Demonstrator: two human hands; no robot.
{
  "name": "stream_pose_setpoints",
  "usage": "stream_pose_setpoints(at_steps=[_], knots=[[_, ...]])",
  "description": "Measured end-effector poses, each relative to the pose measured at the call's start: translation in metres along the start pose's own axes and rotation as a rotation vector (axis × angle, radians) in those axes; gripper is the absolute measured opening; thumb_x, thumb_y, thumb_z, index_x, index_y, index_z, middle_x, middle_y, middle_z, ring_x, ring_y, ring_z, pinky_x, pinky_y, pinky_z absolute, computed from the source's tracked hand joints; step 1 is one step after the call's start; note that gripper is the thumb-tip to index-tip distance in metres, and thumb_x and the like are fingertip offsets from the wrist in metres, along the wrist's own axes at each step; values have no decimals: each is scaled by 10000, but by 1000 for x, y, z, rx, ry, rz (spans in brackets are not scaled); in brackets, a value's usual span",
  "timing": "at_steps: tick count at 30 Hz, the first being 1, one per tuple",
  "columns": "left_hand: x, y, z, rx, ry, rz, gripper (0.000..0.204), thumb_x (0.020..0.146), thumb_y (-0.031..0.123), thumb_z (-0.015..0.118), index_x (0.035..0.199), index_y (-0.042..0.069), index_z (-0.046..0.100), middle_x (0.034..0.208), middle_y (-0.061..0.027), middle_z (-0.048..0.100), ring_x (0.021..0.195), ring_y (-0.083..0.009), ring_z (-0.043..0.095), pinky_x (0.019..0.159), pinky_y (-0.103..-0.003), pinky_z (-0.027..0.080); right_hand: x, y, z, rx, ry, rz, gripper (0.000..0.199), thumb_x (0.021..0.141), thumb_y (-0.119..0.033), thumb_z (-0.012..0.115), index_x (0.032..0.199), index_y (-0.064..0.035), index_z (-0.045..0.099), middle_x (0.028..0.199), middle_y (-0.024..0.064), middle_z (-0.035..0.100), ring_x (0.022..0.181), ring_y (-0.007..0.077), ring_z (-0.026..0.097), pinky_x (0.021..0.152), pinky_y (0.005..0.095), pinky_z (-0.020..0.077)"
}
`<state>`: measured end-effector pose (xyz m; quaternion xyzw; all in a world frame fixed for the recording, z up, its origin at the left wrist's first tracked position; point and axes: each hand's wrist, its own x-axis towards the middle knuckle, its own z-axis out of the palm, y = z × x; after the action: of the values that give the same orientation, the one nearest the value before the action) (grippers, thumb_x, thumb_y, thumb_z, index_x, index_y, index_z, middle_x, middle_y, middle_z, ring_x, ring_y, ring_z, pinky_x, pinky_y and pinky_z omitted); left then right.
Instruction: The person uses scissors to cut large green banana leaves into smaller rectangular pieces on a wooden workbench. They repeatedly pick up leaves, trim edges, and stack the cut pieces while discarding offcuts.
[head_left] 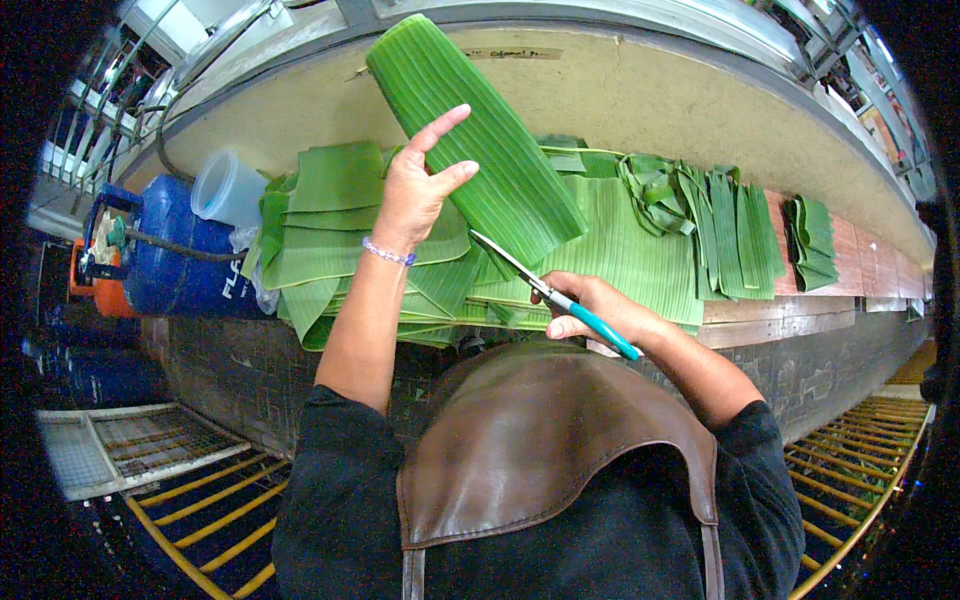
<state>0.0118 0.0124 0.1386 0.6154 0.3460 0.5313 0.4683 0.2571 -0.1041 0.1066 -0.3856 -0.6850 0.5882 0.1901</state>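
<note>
A long green banana leaf piece (490,130) slants up in front of the wall, its lower end over a pile of leaves. My left hand (415,190), with a beaded bracelet at the wrist, supports it at its left edge. The thumb and index finger are spread across its front; the other fingers are hidden, seemingly behind it. In my right hand (595,305) are scissors (600,328) with teal handles. Their blades point up and left, at the lower edge of the raised leaf. Beneath both hands lie stacked banana leaf sheets (630,250), some overlapping and curled.
Folded leaf bundles (735,235) lie to the right, with another small bundle (810,240) farther along the wooden bench (850,245). A blue gas cylinder (180,250) and a clear plastic tub (215,185) stand left. Yellow metal bars (850,470) flank me low on both sides.
</note>
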Motion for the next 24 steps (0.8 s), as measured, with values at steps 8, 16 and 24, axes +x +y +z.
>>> stream_pose_setpoints(at_steps=[8, 16, 24], knots=[[-1, 1, -4, 18, -31, -13, 623, 732, -51, 714, 1312, 87, 533, 1354, -70, 505, 1258, -192, 443, 1083, -324, 324, -1, -4, 5, -84, 39, 48, 635, 707, -529, 762, 1077, -42, 592, 846, 107, 614, 802, 214, 587, 725, 344, 473], [-3, -3, -10, 76, -23, 4, 624, 735, -53, 711, 1315, 88, 531, 1343, -72, 510, 1236, -192, 461, 1070, -322, 341, -4, -13, 4, -283, 7, 118, 700, 684, -558, 760, 1122, -39, 590, 841, 131, 630, 797, 238, 618, 713, 366, 481], [0, -3, -20, -97, 162, 78, 626, 758, -104, 674, 1333, 78, 504, 1351, -82, 494, 1197, -182, 489, 1019, -307, 407, -5, 27, 25, -147, 118, -161, 864, 685, -622, 727, 1241, -12, 472, 1040, 161, 582, 993, 273, 583, 840, 376, 478]])
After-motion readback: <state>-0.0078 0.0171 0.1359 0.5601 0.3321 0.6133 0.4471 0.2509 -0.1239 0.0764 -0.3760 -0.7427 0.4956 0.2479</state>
